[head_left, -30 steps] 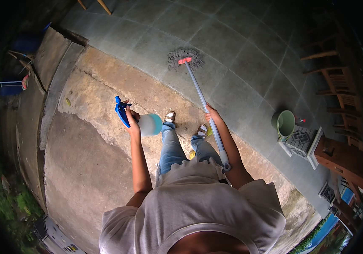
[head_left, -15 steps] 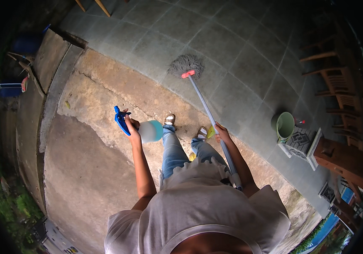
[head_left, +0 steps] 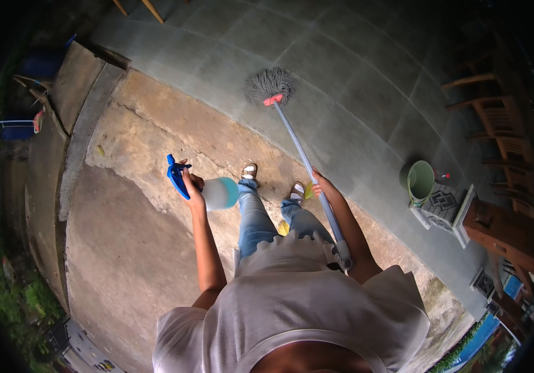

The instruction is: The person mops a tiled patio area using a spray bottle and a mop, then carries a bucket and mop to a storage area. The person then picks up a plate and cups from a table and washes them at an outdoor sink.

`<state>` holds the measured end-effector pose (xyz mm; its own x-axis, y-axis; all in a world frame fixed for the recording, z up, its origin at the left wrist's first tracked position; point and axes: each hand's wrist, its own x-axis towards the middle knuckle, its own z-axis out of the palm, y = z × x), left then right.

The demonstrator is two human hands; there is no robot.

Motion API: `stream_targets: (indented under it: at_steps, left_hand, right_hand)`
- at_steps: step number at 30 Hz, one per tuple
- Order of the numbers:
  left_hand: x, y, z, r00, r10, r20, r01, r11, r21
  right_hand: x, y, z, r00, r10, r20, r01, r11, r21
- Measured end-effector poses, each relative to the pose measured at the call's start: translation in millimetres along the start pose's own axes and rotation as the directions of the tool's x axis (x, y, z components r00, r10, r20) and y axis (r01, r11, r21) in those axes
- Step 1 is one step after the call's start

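Observation:
My left hand (head_left: 194, 186) is closed round the neck of a spray bottle (head_left: 222, 193), which has a blue trigger head and a clear body with light blue liquid. In my right hand (head_left: 324, 184) is the grey handle of a mop (head_left: 297, 138), its upper end reaching back beside my waist. A red-pink clamp joins the handle to a grey string mop head (head_left: 269, 86), which rests on the dark tiled floor ahead of me.
A green bucket (head_left: 420, 181) stands at the right by a patterned block (head_left: 444, 205). Wooden chairs (head_left: 497, 124) and a brown wooden table (head_left: 506, 236) line the right side. Below the tiles runs cracked concrete (head_left: 130, 230), with yellow leaves (head_left: 283, 228) near my feet.
The mop head has shifted slightly farther away across the tiles, and my right hand has moved a little forward with the handle. My left hand keeps its hold on the spray bottle.

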<state>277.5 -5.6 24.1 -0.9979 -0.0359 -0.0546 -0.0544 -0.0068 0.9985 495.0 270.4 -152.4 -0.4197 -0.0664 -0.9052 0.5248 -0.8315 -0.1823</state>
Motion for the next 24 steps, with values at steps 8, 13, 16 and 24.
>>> stream_targets:
  at_steps: [8, 13, 16, 24]
  left_hand:
    - [-0.6, -15.3, 8.5, 1.000, -0.010, -0.007, 0.009, 0.997, -0.070]
    - [-3.3, -16.3, 11.8, 1.000, -0.023, -0.015, 0.021, 0.996, -0.087]
    - [0.6, -16.8, 8.5, 1.000, -0.017, -0.009, 0.016, 0.999, -0.034]
    - [19.0, 0.0, -4.4, 0.996, -0.057, 0.064, 0.062, 0.995, -0.073]
  right_hand:
    - [-47.8, 56.3, -41.7, 0.973, -0.214, -0.088, 0.190, 0.955, -0.228]
    - [-31.2, 55.4, -30.1, 0.963, -0.241, -0.121, 0.213, 0.954, -0.212]
    - [6.7, 21.5, -3.3, 0.960, -0.249, -0.129, 0.220, 0.954, -0.204]
    - [107.5, -128.6, 105.7, 0.971, -0.234, 0.048, 0.228, 0.969, 0.097]
